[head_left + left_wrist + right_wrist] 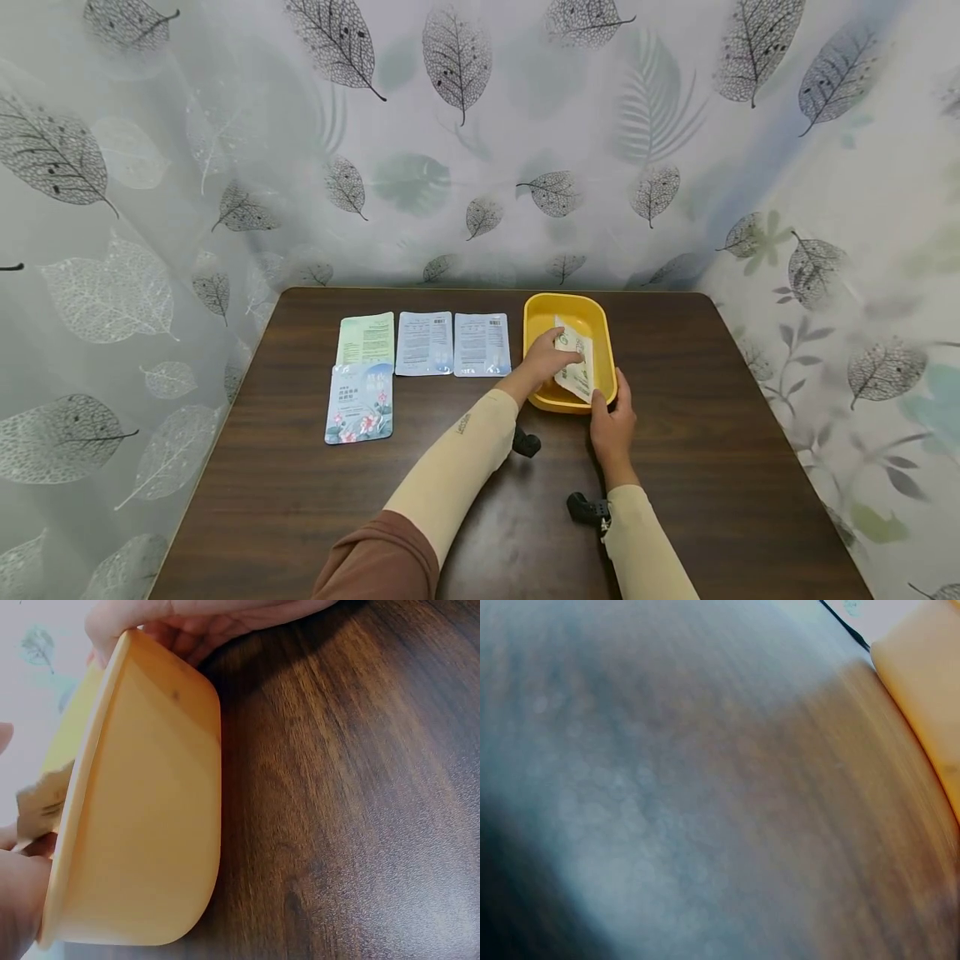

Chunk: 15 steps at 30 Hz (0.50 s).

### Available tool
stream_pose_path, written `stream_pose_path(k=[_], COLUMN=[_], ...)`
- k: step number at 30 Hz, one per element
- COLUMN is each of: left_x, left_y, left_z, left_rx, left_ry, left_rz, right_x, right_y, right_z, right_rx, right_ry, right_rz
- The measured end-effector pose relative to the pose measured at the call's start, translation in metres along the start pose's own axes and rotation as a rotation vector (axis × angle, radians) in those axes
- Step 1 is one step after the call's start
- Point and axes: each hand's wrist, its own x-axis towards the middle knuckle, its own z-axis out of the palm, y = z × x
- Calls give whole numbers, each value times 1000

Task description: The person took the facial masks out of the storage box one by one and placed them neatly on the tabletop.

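A yellow plastic basin point(534, 321) stands at the back right of the table. Inside it leans a whitish packet with green print point(576, 367), whose edge point(45, 802) shows over the rim in the left wrist view. My left hand point(549, 357) reaches over the basin's near left side and pinches this packet between thumb and fingers. At the near right corner my right hand point(613, 423) grips the basin's rim, thumb on top and fingers along the outer wall. The right wrist view catches only the table and the basin's outer wall point(926, 682).
Left of the basin, two pale blue sachets point(423, 343) point(481, 345) and a green one point(365, 337) lie in a row on the brown table point(712, 467). A blue sachet with pink flowers point(360, 404) overlaps the green one's lower edge. A leaf-patterned curtain point(510, 167) hangs behind.
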Motion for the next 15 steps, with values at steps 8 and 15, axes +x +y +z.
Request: stream_pose_path(k=[8,15], left_x=[1,2], left_y=[2,15], left_z=[0,-13], left_rx=[20,131], left_ry=[25,58], left_rz=[53,162], right_x=[-1,-1], right_y=[-3,-1], right_z=[-1,0], right_rx=[3,48], right_ry=[2,-1], right_rz=[-13,-25])
